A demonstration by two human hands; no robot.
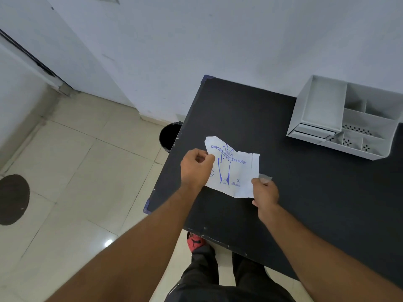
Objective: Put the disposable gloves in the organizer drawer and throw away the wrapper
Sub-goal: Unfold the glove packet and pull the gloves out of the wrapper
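Observation:
A white paper wrapper (234, 171) printed in blue with "disposable polyethylene gloves" is held just above the black table (305, 192). My left hand (196, 168) pinches the wrapper's upper left edge. My right hand (265, 192) grips its lower right corner, where a bit of clear plastic glove (266, 177) sticks out past my fingers. The white organizer (346, 118) stands at the table's far right, with its small bottom drawer (314, 130) slightly pulled out. A black bin (169, 136) sits on the floor by the table's left edge.
The organizer's top has several open compartments, some with perforated bottoms. Beige tiled floor lies to the left with a dark round mat (13, 199). My legs and a red shoe (195, 241) are below the table's near edge. A white wall is behind.

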